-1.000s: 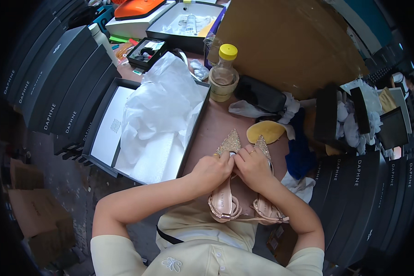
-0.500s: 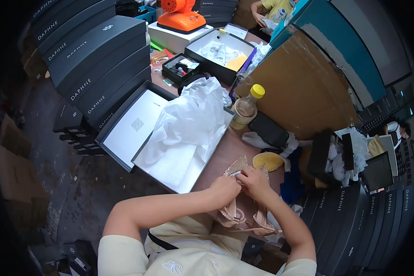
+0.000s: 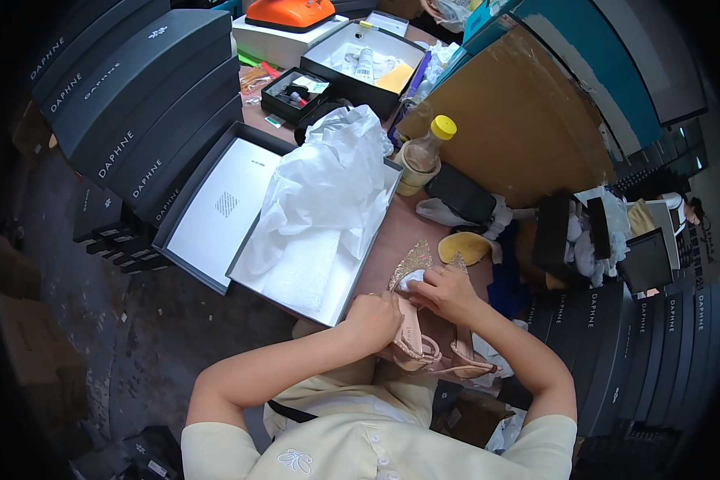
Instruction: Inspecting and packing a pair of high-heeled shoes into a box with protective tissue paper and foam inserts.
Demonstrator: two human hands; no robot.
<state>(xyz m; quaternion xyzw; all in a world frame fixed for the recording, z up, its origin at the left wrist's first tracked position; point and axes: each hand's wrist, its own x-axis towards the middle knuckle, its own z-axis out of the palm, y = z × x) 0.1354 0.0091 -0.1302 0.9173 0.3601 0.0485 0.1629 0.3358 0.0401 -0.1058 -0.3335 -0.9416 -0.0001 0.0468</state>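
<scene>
Left hand clamps the glittery shoe steady; right hand fingertips pinching white stuffing should push it fully into the toe.

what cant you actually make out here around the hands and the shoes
Head view only:
- The left hand covers the side of the near shoe.
- The right hand hides most of the white wad in the glittery toe.
- The second shoe lies partly behind the right forearm.
- Open shoe box: tissue paper hides its inside.
</scene>
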